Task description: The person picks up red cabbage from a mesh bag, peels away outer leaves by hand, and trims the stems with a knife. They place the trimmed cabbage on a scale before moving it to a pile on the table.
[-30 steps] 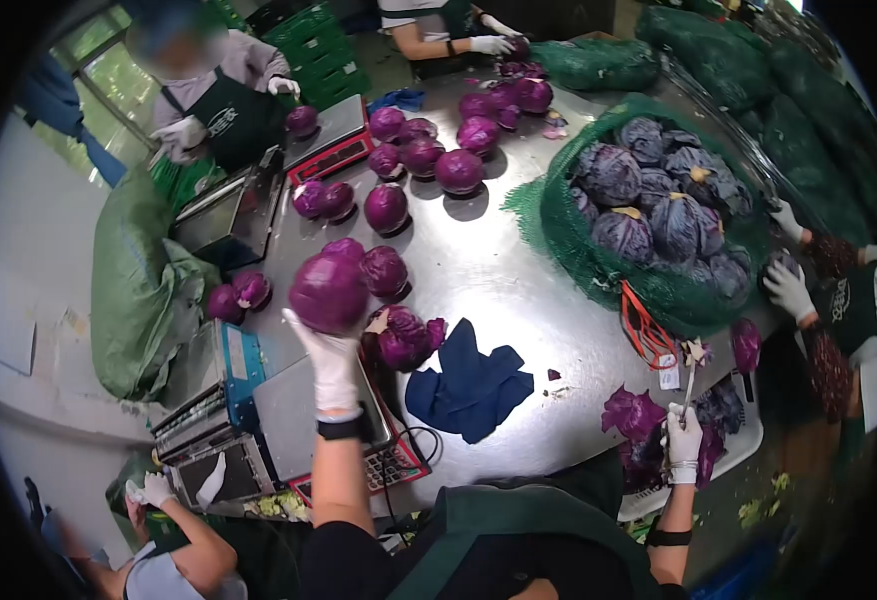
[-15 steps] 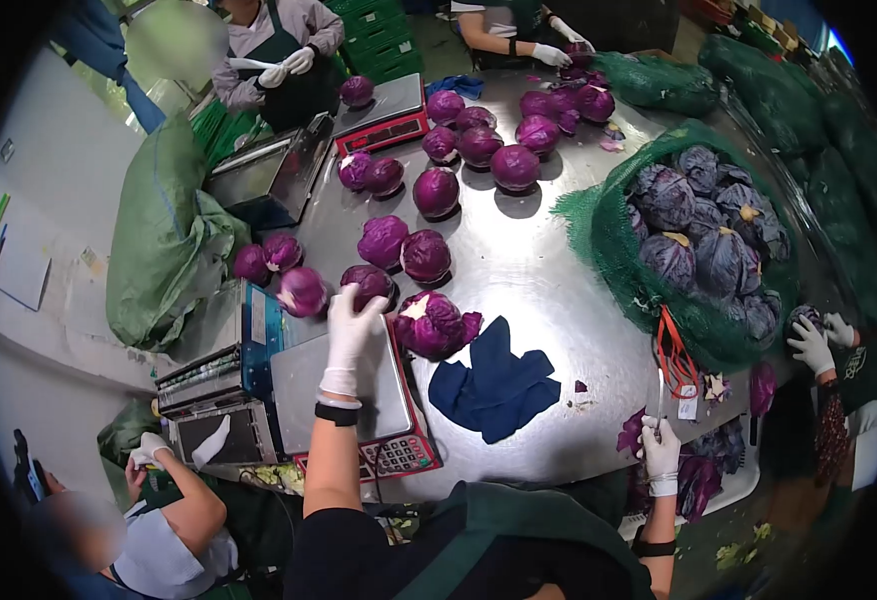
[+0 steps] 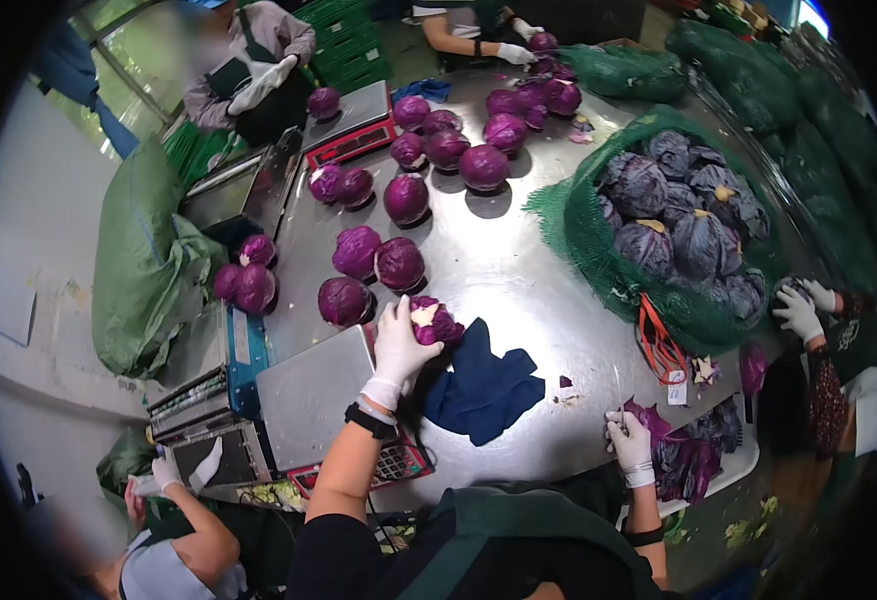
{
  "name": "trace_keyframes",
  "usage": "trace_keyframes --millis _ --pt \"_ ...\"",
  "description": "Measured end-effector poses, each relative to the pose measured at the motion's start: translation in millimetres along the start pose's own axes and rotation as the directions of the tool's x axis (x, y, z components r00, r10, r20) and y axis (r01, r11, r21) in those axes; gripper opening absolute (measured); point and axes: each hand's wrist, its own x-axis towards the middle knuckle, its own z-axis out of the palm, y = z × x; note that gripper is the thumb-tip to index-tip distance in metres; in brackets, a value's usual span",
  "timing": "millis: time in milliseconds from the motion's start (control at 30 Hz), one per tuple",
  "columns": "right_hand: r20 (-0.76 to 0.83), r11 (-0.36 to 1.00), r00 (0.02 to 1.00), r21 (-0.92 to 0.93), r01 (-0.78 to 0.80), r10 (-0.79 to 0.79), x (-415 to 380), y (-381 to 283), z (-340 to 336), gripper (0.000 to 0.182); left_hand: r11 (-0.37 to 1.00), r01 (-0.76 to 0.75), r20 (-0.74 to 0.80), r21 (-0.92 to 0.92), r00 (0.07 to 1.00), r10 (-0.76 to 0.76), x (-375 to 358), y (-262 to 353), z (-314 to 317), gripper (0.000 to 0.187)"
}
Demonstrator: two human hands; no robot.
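Observation:
My left hand (image 3: 404, 345), in a white glove, is wrapped around the left side of a red cabbage (image 3: 433, 322) with a pale cut patch. This cabbage is by the right edge of the near scale (image 3: 314, 400). My gloved right hand (image 3: 629, 440) is closed at the table's front edge on what looks like a small knife (image 3: 620, 390), its thin blade pointing up; the handle is hidden. Below that hand, loose purple leaves (image 3: 694, 455) fill a white tray. A dark blue cloth (image 3: 484, 385) lies crumpled between my hands.
Several peeled red cabbages (image 3: 407, 200) stand across the steel table (image 3: 499, 255). At right is a green net sack (image 3: 584, 250) of unpeeled cabbages with an orange strap (image 3: 662, 345). Another scale (image 3: 354, 115) is at the back. Co-workers stand around the table.
My left hand has left a cabbage beside the scale and moved right onto the cut-patched one. The cabbage at the scale's back-left corner now sits against two others. The view has shifted.

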Motion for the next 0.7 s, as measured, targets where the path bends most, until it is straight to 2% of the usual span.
trace_keyframes --millis 33,67,100,133,167,233,267,300,367,400,433,467,500,567,600,633,667,700 --pt "-0.017 1.000 1.000 0.009 -0.004 0.004 -1.9 0.1 -1.3 0.014 0.991 0.006 0.015 -0.136 1.000 -0.004 1.9 -4.9 -0.8 0.102" --pt "0.002 1.000 1.000 -0.007 0.013 -0.013 -4.1 -3.2 -2.2 0.014 0.914 0.097 0.112 -0.395 0.992 -0.057 4.9 -15.6 4.8 0.098" --pt "0.022 0.999 0.999 -0.022 0.028 -0.027 -5.1 -5.0 -2.6 0.015 0.721 0.233 0.256 -0.652 0.963 -0.079 -0.9 -9.5 0.6 0.098" --pt "0.004 1.000 1.000 -0.011 0.020 -0.020 -4.5 -4.0 -2.2 0.015 0.574 0.230 0.287 -0.786 0.958 0.010 -8.8 -0.7 -2.5 0.097" --pt "0.023 0.999 1.000 0.039 -0.014 0.013 -4.6 -1.7 -1.9 0.015 0.401 0.242 0.306 -0.884 0.947 0.103 -17.6 11.4 -6.0 0.096" --pt "0.021 0.994 0.998 0.091 -0.064 0.063 -9.6 -13.3 -4.6 0.015 0.263 0.167 0.237 -0.950 0.936 0.260 -32.9 34.4 -8.7 0.097" --pt "0.124 0.957 0.983 0.240 -0.160 0.133 -14.9 -39.9 -1.9 0.018 0.133 0.198 0.233 -0.971 0.913 0.335 -40.9 57.0 -17.9 0.100" --pt "0.231 0.890 0.956 0.377 -0.257 0.179 -19.1 -63.3 2.1 0.020 0.075 0.233 0.244 -0.970 0.901 0.359 -47.9 71.7 -17.8 0.107" --pt "0.321 0.889 0.946 0.421 -0.181 0.040 -23.7 -92.1 12.2 0.036 0.005 0.221 0.202 -0.975 0.883 0.423 -58.6 94.7 -8.5 0.112" --pt "0.355 0.840 0.935 0.512 -0.182 -0.014 -28.0 -95.9 17.4 0.046 -0.025 0.185 0.154 -0.982 0.878 0.453 -62.1 107.6 -2.1 0.113" --pt "0.383 0.783 0.921 0.594 -0.183 -0.075 -31.5 -99.3 20.9 0.056 0.015 0.151 0.140 -0.988 0.874 0.465 -67.6 112.8 6.2 0.113" --pt "0.428 0.769 0.901 0.600 -0.221 -0.075 -35.0 -109.4 20.7 0.069 0.035 0.112 0.115 -0.993 0.865 0.489 -72.2 119.4 11.5 0.114" --pt "0.406 0.766 0.911 0.607 -0.212 -0.070 -38.4 -113.5 23.3 0.069 0.054 0.071 0.088 -0.996 0.856 0.509 -76.4 125.3 16.0 0.115" --pt "0.340 0.732 0.930 0.667 -0.135 -0.138 -44.3 -117.2 26.8 0.078 0.013 0.109 0.099 -0.994 0.840 0.533 -87.3 130.5 27.3 0.113" --pt "0.338 0.757 0.930 0.643 -0.115 -0.146 -44.3 -116.8 25.2 0.088 0.073 0.044 0.078 -0.996 0.821 0.566 -90.8 129.9 31.0 0.117" --pt "0.328 0.754 0.935 0.647 -0.115 -0.139 -46.3 -118.0 22.9 0.088 0.132 -0.024 0.060 -0.991 0.797 0.601 -92.9 128.4 32.1 0.120" --pt "0.278 0.743 0.946 0.666 -0.065 -0.166 -48.1 -120.4 19.9 0.084 0.133 -0.017 0.068 -0.991 0.792 0.607 -94.7 127.5 27.5 0.120" --pt "0.232 0.734 0.953 0.679 -0.015 -0.195 -48.1 -122.3 16.6 0.082 0.239 0.130 0.250 -0.962 0.769 0.589 -96.7 126.9 18.9 0.126"
